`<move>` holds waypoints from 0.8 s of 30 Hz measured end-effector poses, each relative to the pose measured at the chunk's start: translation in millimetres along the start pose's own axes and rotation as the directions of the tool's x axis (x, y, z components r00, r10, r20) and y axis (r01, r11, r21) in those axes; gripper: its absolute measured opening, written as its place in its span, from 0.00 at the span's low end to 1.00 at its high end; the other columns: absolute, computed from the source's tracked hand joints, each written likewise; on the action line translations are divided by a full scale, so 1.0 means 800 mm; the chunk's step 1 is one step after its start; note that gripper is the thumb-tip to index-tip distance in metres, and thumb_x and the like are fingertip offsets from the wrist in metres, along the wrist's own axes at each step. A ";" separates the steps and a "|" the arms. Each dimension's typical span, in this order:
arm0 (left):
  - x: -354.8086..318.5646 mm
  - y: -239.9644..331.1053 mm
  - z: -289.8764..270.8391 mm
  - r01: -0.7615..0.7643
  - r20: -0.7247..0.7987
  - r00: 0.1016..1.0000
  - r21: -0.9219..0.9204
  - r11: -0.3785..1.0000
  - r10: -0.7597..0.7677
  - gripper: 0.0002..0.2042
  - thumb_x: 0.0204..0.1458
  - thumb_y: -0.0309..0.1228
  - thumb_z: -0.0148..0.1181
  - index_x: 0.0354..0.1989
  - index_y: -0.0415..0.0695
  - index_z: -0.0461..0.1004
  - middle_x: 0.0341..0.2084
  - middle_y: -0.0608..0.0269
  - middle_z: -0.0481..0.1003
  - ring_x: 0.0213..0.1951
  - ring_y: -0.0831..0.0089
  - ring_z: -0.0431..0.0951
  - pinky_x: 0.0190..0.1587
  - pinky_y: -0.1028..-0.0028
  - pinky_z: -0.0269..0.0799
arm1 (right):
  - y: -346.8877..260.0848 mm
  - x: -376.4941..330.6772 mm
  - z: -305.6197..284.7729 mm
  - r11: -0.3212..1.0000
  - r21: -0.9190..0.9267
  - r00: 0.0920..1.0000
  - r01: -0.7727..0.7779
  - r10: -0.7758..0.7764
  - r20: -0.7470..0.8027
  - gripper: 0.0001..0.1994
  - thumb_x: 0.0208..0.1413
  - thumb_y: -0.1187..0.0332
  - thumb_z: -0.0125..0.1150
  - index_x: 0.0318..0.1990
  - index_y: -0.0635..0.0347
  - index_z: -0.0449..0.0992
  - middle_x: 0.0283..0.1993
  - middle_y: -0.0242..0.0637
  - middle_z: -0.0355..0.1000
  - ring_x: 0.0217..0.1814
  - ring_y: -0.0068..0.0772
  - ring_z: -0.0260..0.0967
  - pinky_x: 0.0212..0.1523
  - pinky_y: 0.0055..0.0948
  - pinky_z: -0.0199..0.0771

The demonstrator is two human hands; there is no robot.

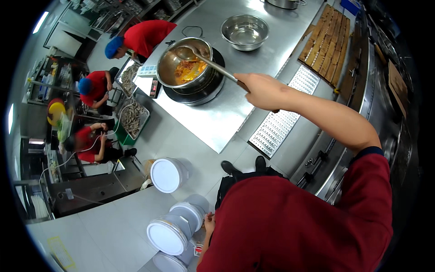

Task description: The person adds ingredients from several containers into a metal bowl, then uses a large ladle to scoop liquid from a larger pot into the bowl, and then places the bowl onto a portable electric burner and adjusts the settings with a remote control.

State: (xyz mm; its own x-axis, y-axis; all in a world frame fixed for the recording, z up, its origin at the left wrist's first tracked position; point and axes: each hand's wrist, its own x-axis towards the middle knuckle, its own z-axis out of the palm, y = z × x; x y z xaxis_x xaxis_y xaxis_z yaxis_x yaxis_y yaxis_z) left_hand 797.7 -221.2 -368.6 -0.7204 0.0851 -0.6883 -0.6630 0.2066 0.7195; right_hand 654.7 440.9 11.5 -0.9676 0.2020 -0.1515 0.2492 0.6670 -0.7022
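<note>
The right hand (264,91) (curled closed) grips a metal ladle (218,68).

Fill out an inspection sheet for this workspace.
Surface: shiny steel counter.
Job's things: ladle, its bowl inside a steel pot of orange food; pot on round black base.
Clutter: steel bowl, small black-and-red device.
Hands: right hand grips the ladle; left hand low near white buckets, grip unclear.
Cables: thin dark loop behind the pot; white hose or cable by co-workers.
Surroundings: slatted wooden boards, tiled floor.
</note>
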 end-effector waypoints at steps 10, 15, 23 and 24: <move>-0.037 0.060 0.039 0.064 -0.011 0.998 0.218 0.974 -0.064 0.23 0.59 0.25 0.56 0.61 0.38 0.58 0.39 0.54 0.76 0.34 0.70 0.77 0.37 0.72 0.76 | 0.000 -0.010 -0.016 0.625 -0.758 0.972 0.187 -0.232 0.048 0.27 0.53 0.79 0.51 0.63 0.60 0.65 0.42 0.45 0.67 0.44 0.44 0.71 0.39 0.38 0.76; -0.062 0.087 0.063 0.127 -0.042 0.992 0.213 0.969 -0.120 0.25 0.58 0.25 0.57 0.63 0.38 0.56 0.38 0.52 0.76 0.33 0.68 0.78 0.33 0.71 0.76 | -0.029 -0.071 -0.071 0.464 -0.875 0.979 0.136 -0.196 0.048 0.29 0.49 0.81 0.54 0.62 0.55 0.68 0.42 0.41 0.68 0.45 0.40 0.73 0.42 0.36 0.77; -0.029 0.067 0.064 0.125 0.009 0.991 0.348 0.929 -0.137 0.26 0.56 0.26 0.59 0.62 0.36 0.59 0.38 0.53 0.76 0.34 0.71 0.78 0.34 0.72 0.77 | -0.037 -0.017 -0.046 0.953 -0.294 0.997 0.073 -0.058 0.059 0.30 0.47 0.79 0.58 0.63 0.61 0.67 0.31 0.39 0.73 0.31 0.36 0.73 0.32 0.32 0.73; -0.023 0.070 0.064 0.117 0.023 0.991 0.341 0.933 -0.133 0.26 0.56 0.25 0.59 0.62 0.36 0.58 0.39 0.52 0.76 0.34 0.70 0.78 0.34 0.72 0.77 | -0.046 -0.006 -0.034 0.994 -0.104 0.998 -0.043 0.048 0.049 0.30 0.48 0.78 0.59 0.63 0.61 0.66 0.30 0.38 0.73 0.29 0.33 0.72 0.29 0.32 0.72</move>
State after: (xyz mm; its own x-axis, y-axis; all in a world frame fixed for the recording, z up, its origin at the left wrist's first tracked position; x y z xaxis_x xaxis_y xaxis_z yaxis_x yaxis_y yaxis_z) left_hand 784.4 -161.7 -320.2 -0.6210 0.0798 -0.7797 -0.6335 0.5346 0.5593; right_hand 651.7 434.9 57.0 -0.9553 0.1983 -0.2193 0.2933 0.7289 -0.6186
